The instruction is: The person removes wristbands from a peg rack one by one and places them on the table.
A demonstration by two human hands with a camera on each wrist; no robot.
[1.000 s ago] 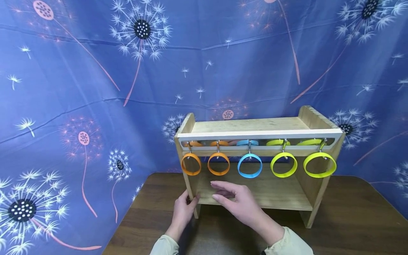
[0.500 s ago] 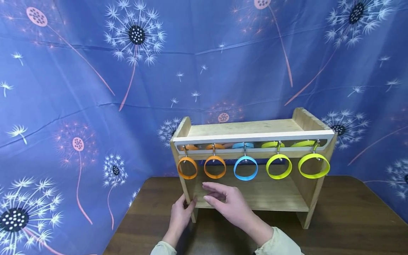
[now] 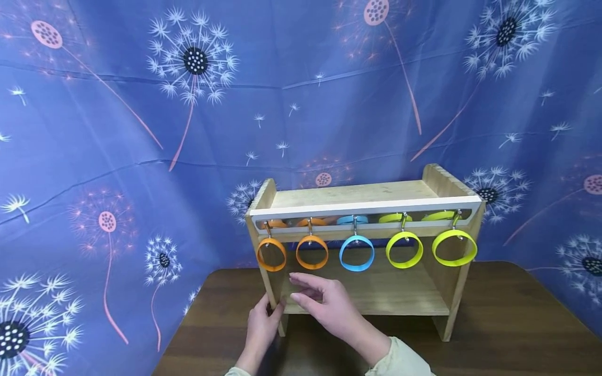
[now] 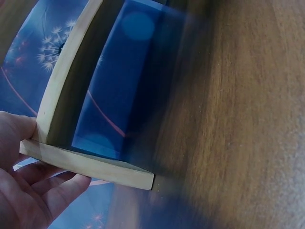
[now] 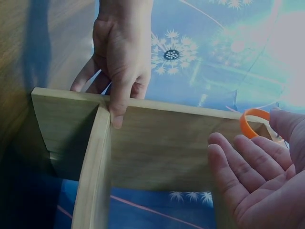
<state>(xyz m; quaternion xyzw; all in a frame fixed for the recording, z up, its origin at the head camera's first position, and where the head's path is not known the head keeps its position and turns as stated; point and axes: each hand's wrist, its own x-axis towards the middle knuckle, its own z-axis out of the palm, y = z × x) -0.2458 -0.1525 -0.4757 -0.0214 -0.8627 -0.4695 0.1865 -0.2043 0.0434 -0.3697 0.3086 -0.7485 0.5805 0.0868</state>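
A small two-level wooden shelf (image 3: pixel 362 302) stands on the table. My left hand (image 3: pixel 262 325) grips the front edge of its left side panel (image 4: pixel 95 168), thumb on the inner side and fingers on the outer side, at the height of the lower board (image 5: pixel 93 167). My right hand (image 3: pixel 326 308) hovers in front of the lower board with bent, relaxed fingers, palm facing left and nothing in it. Above it hang two orange rings (image 3: pixel 312 253), a blue ring (image 3: pixel 356 254) and two yellow-green rings (image 3: pixel 404 250), each on a metal hook along the front rail.
The front rail (image 3: pixel 367 207) has a long slot with a reflective strip that mirrors the rings. Brown wood-grain table (image 3: pixel 512 313) surrounds the shelf. Behind and to the left hangs a blue cloth (image 3: pixel 202 125) with a dandelion print.
The head view has shifted, so shelf, rings and both hands sit further left and slightly lower together. Both hands keep nearly the same pose relative to the shelf.
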